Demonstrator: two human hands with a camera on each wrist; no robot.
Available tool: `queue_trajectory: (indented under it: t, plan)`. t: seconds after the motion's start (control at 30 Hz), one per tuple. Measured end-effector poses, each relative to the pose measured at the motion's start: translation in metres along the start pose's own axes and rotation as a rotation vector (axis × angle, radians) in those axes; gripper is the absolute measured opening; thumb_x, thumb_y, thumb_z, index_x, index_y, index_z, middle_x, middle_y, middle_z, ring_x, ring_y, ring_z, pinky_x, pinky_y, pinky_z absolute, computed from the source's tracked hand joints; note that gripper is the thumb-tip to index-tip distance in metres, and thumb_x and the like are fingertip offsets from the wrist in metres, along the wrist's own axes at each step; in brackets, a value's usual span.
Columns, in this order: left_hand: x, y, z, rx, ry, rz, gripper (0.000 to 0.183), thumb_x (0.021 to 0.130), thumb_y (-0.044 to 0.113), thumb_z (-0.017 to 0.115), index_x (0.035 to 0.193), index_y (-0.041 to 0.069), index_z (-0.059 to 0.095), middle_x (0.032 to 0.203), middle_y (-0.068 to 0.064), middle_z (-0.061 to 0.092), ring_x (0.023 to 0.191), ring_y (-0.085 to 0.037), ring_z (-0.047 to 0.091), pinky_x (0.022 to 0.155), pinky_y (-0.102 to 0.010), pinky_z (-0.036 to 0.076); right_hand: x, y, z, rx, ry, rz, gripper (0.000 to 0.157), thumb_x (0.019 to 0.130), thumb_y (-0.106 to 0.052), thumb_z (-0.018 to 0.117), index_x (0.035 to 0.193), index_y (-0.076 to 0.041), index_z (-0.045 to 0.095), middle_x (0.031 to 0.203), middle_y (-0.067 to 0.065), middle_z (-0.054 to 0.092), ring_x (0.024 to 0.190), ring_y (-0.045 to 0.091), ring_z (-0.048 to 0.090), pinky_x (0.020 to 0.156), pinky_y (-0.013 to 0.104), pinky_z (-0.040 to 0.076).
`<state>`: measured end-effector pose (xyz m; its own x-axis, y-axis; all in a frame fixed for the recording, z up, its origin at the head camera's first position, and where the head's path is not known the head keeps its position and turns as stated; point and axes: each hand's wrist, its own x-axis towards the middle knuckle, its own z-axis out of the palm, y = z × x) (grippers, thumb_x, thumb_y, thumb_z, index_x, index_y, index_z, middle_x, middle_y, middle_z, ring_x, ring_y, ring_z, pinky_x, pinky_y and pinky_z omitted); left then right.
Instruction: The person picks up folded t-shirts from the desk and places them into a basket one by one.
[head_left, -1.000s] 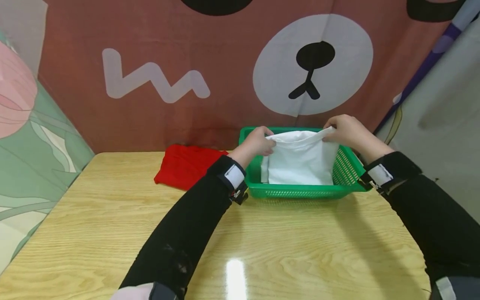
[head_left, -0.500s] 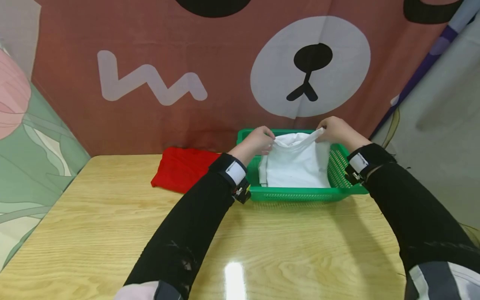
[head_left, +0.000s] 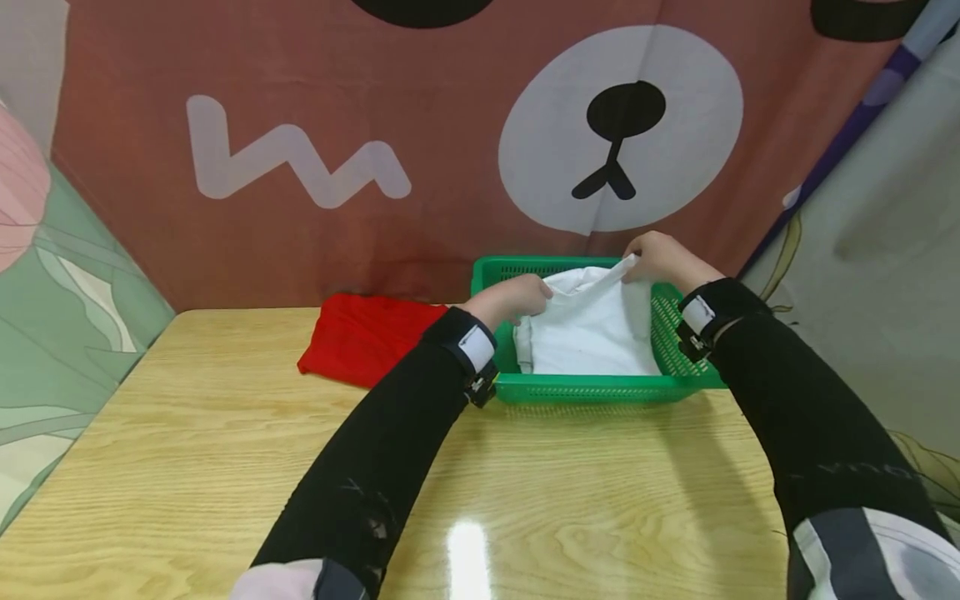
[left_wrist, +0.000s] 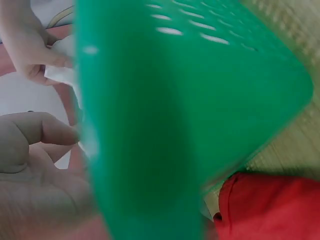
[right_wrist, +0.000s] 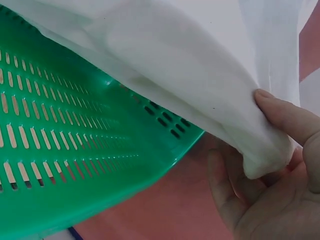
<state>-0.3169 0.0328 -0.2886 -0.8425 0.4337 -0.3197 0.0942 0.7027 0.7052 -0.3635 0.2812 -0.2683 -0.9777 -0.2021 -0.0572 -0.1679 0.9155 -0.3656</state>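
Observation:
A folded white cloth (head_left: 588, 329) lies partly inside the green plastic basket (head_left: 592, 389), its upper edge lifted toward the back. At its upper left corner, my left hand (head_left: 514, 300) pinches the fabric; in the left wrist view the basket wall hides most of that grip. My right hand (head_left: 663, 258) holds the upper right corner higher up. Seen from the right wrist, the thumb (right_wrist: 287, 114) presses on the white fabric, with fingers curled beneath its bunched corner.
A folded red cloth (head_left: 367, 337) lies on the wooden table (head_left: 225, 467), left of the basket and close to my left wrist. Behind the table hangs a brown curtain (head_left: 300, 250) with a bear print. A pale curtain (head_left: 877, 275) hangs on the right.
My right hand has moved left, bringing its corner of the white cloth closer to my left hand. The left hand has dropped slightly, and the cloth's upper edge now slants down to the left.

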Motion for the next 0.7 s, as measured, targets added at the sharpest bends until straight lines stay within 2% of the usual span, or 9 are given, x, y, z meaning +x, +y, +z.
queue_trajectory:
  t: [0.1,0.27,0.5,0.7]
  plan:
    - [-0.001,0.000,0.000,-0.001,0.003,-0.006,0.047,0.103,0.007,0.039,0.150,0.006,0.036,0.154,-0.009,0.035,0.134,-0.025,0.039,0.099,-0.045,0.046,0.004,0.002,0.002,-0.011,-0.011,-0.004,0.037,0.087,-0.010,0.070,0.117,0.010,0.060,0.116,0.030,0.058,0.100,0.040,0.053,0.090,0.055,0.047]
    - [-0.002,-0.001,-0.004,-0.007,0.028,-0.028,0.051,0.102,0.012,0.043,0.152,0.007,0.033,0.153,-0.010,0.034,0.130,-0.027,0.041,0.096,-0.047,0.047,0.011,0.002,0.006,-0.020,-0.025,0.003,0.037,0.087,-0.008,0.070,0.117,0.011,0.060,0.116,0.030,0.058,0.101,0.041,0.053,0.091,0.055,0.046]
    - [-0.006,-0.001,-0.010,-0.104,0.048,0.012,0.054,0.103,0.016,0.046,0.154,0.011,0.029,0.155,-0.009,0.031,0.136,-0.030,0.036,0.102,-0.049,0.041,0.016,0.003,0.009,-0.061,-0.032,-0.027,0.038,0.086,-0.007,0.069,0.116,0.013,0.060,0.116,0.032,0.058,0.104,0.042,0.053,0.092,0.055,0.044]
    - [-0.013,0.002,-0.014,-0.071,0.101,0.038,0.052,0.103,0.022,0.046,0.152,0.012,0.032,0.154,-0.008,0.034,0.134,-0.026,0.039,0.100,-0.044,0.043,0.017,0.004,0.010,-0.066,-0.044,-0.011,0.037,0.088,-0.005,0.066,0.119,0.013,0.058,0.121,0.033,0.055,0.108,0.043,0.052,0.094,0.056,0.043]
